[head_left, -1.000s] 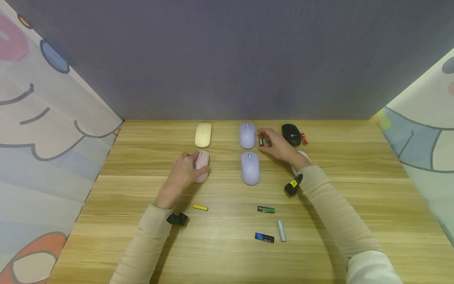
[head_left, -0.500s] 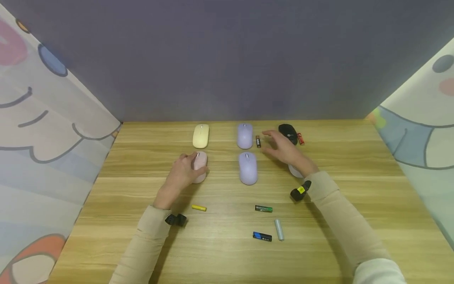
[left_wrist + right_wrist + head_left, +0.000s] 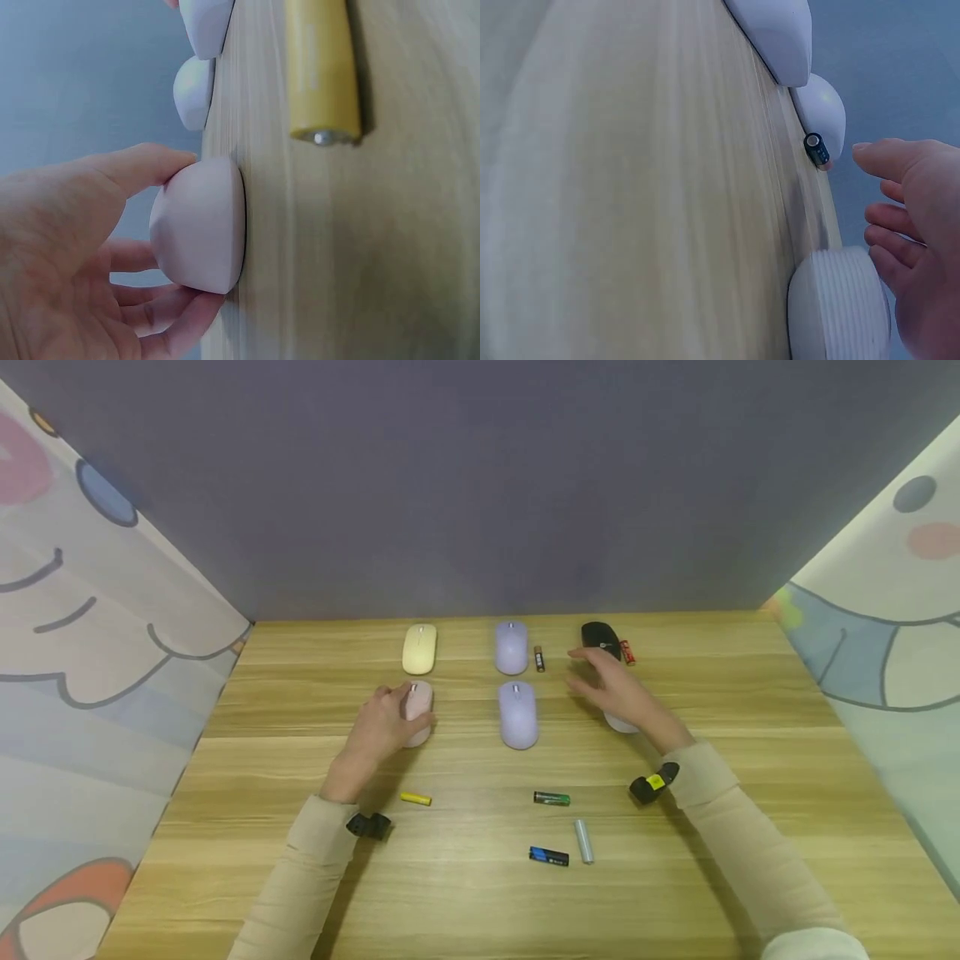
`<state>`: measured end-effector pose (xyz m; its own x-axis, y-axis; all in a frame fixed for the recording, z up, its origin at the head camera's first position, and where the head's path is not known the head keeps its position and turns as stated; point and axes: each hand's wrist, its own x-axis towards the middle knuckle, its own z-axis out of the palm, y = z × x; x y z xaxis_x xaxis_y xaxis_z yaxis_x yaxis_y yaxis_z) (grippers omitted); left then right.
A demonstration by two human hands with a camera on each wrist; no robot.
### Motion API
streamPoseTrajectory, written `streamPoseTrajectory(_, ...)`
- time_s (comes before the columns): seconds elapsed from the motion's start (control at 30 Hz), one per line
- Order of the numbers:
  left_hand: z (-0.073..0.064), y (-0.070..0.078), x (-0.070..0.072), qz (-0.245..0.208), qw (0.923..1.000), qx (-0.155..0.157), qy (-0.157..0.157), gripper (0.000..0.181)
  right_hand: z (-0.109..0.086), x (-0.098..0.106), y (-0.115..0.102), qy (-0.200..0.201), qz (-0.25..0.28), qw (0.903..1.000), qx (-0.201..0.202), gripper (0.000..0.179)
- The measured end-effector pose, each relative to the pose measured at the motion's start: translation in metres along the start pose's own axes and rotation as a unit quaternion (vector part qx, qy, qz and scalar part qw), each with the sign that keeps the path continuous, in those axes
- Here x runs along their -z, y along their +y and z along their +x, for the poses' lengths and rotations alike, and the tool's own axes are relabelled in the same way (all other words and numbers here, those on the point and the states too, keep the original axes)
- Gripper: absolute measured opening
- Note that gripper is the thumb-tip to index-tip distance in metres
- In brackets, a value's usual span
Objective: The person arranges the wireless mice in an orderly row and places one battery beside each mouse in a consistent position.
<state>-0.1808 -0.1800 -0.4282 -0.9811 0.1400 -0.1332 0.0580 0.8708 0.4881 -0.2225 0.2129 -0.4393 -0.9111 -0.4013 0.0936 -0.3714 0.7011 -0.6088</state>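
A pale pink computer mouse [image 3: 421, 696] lies on the wooden table, and my left hand [image 3: 377, 727] grips it by its sides. In the left wrist view the thumb is on one side of the pink mouse [image 3: 199, 225], the fingers on the other. My right hand [image 3: 621, 692] hovers with relaxed fingers and nothing in them, over a white mouse [image 3: 621, 724] that it partly hides. Left of its fingertips, a small black battery [image 3: 538, 659] lies beside the far purple mouse [image 3: 512, 649]. The near purple mouse [image 3: 518, 717] sits in front of that one.
At the back are a yellow mouse [image 3: 419, 649], a black mouse [image 3: 600, 636] and a red battery [image 3: 627, 652]. Nearer lie a yellow battery [image 3: 416, 798], a green-black one [image 3: 551, 797], a silver one [image 3: 583, 842] and a blue-black one [image 3: 548, 856]. A grey panel [image 3: 495, 485] stands behind.
My right hand has let go of the small black battery beside the far purple mouse and drawn back to the right. My left hand stays on the pink mouse.
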Motion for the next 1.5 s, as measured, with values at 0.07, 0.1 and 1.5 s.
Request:
streamPoseTrajectory(0.07, 0.001, -0.001, 0.001, 0.001, 1.0000, -0.001, -0.001, 0.081, -0.003, 0.000, 0.001, 0.002, 0.001, 1.0000, 0.001, 0.052)
streamPoseTrajectory(0.1, 0.001, -0.001, 0.001, 0.002, 1.0000, -0.001, -0.002, 0.081, -0.004, 0.001, 0.001, 0.003, 0.000, 1.0000, 0.001, 0.052)
streamPoseTrajectory(1.5, -0.090, 0.010, 0.009, 0.067, 0.9932, -0.059, 0.075, 0.071, -0.051, -0.003, 0.014, 0.071, -0.051, 0.9961, 0.015, 0.049)
